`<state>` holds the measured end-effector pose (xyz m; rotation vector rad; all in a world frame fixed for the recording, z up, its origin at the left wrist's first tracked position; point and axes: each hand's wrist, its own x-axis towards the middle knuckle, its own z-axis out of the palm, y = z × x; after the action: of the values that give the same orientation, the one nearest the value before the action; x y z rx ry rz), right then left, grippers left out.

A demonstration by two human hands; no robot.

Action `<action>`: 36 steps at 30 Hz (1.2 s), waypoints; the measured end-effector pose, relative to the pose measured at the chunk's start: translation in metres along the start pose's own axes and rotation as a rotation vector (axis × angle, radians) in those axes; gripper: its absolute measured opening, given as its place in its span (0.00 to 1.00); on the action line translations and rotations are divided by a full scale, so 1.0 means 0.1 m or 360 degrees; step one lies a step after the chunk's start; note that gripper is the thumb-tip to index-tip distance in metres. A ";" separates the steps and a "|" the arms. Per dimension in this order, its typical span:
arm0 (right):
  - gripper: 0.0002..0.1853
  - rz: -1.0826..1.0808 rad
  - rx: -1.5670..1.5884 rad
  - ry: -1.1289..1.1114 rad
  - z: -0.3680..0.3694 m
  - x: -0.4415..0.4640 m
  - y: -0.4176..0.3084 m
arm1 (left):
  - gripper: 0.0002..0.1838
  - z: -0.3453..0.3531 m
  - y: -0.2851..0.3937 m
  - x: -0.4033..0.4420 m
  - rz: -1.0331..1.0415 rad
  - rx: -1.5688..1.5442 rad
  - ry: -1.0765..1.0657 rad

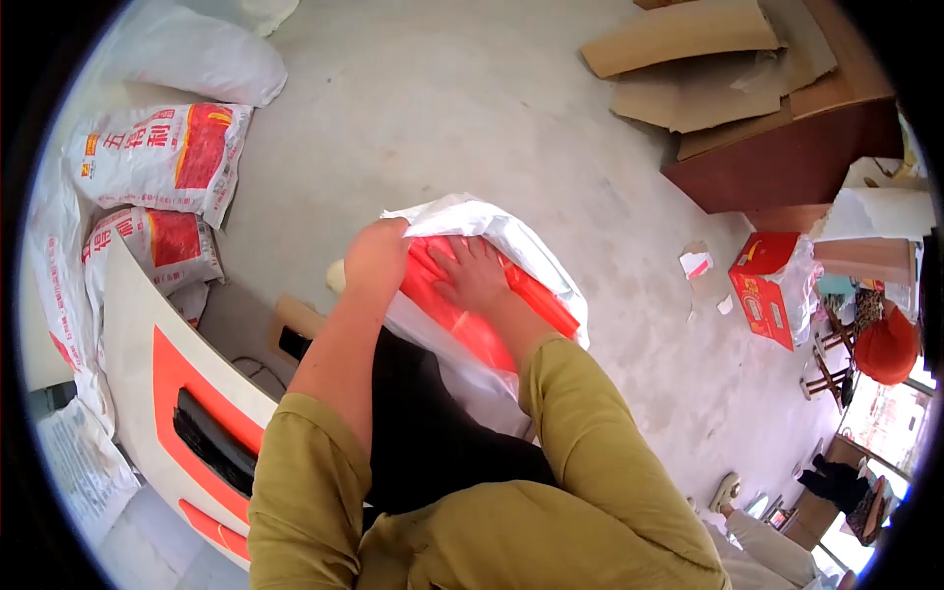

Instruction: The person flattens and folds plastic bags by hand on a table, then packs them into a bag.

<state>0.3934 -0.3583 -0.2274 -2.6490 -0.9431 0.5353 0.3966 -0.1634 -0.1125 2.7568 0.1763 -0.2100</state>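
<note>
In front of my legs stands a large white plastic sack (472, 209), its mouth wide and facing up. Folded red plastic (433, 295), smooth and shiny, lies inside it. My left hand (379, 258) is closed on the left part of the sack's rim, the fingertips partly hidden. Inside the mouth, my right hand (477, 275) presses down on the red plastic with its fingers spread. How deep the red plastic goes is hidden.
Printed white sacks (162, 152) are piled at the left, beside a table (133, 295) bearing a black object. Flattened cardboard (688, 49) and a red box (762, 285) lie to the right. Another person's leg (772, 541) shows at the lower right.
</note>
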 end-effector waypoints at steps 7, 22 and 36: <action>0.36 -0.0003 0.0061 0.0107 -0.03 -0.78 0.07 | 0.08 0.07 -0.16 0.01 0.0027 -0.0094 0.0051; 0.38 0.0322 0.0084 0.0326 0.35 -1.57 0.33 | 0.13 0.05 -0.11 -0.01 -0.0046 -0.0050 0.0009; 0.40 0.0486 0.0055 -0.0116 0.50 -1.59 0.48 | 0.24 -0.32 0.13 -0.26 -0.0043 0.0344 -0.0124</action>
<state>0.2836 -0.4903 -0.2507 -2.7736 -0.5421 0.7128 0.3768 -0.1657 -0.0737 2.9555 0.1796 -0.3625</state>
